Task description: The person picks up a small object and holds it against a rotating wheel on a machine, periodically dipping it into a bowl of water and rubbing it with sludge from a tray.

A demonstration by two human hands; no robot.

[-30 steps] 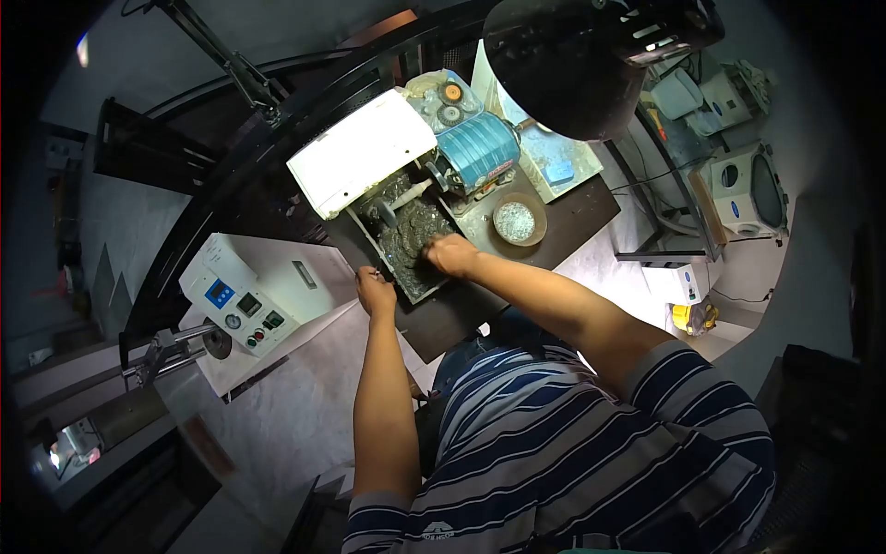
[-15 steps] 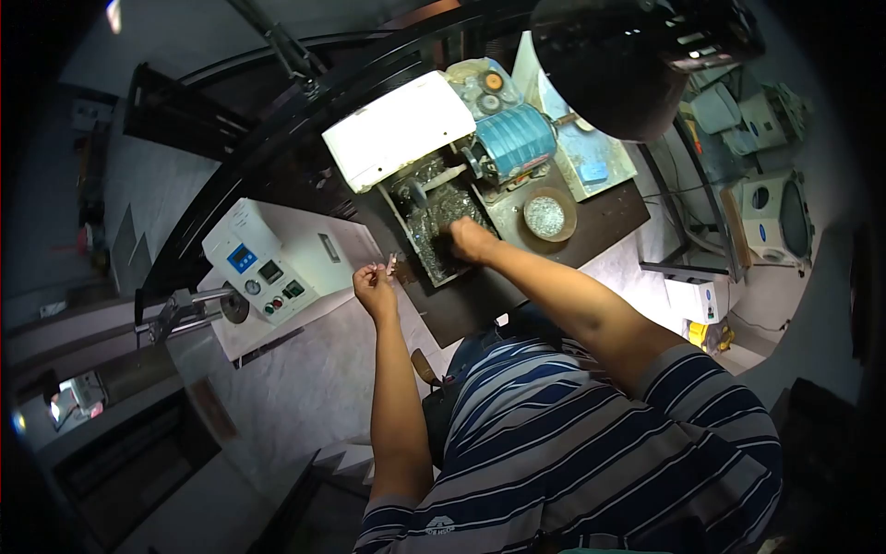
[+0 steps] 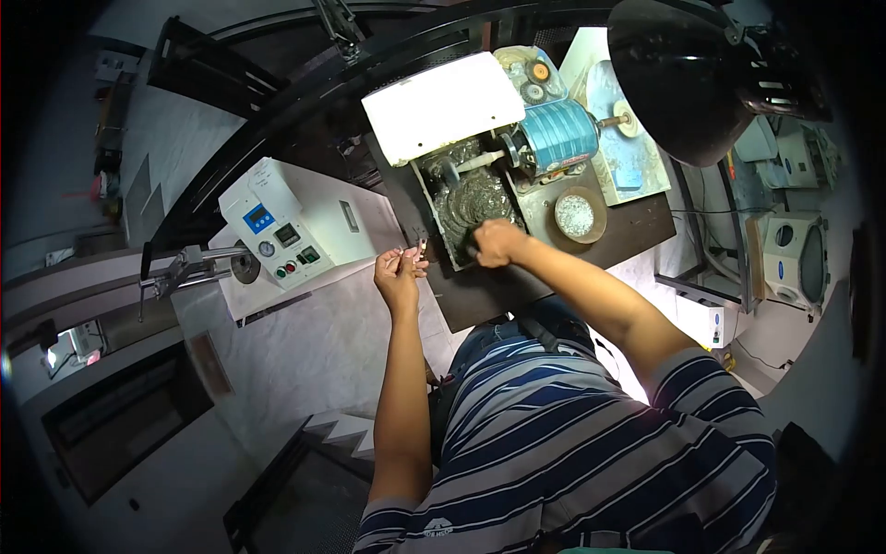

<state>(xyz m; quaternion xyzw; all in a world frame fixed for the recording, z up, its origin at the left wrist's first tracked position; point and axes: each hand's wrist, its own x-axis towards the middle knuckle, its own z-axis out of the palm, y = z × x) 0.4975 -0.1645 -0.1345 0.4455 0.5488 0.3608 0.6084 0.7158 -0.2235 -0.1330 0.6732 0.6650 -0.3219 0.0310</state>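
My left hand (image 3: pixel 401 270) is pinched around a small pale piece, too small to name, just off the left front edge of the dark table (image 3: pixel 480 300). Closed fingers of my right hand (image 3: pixel 499 244) rest at the front right part of an open tray (image 3: pixel 452 247) filled with wet, dark grey material (image 3: pixel 472 203); whatever they hold is hidden. Over the tray, a spindle with a small wheel (image 3: pixel 451 173) extends from a blue motor (image 3: pixel 559 137). A round bowl of white granules (image 3: pixel 575 215) stands right of my right hand.
A white cover (image 3: pixel 443 106) stands behind the tray. A black lamp shade (image 3: pixel 678 92) hangs at the upper right. Left of the table is a white machine with dials (image 3: pixel 277 242). A blue block (image 3: pixel 628 177) lies on a board at the right.
The view has shifted, so the table appears further right. My left hand has come away from the tray's left edge with the small piece. My right hand remains at the tray's front.
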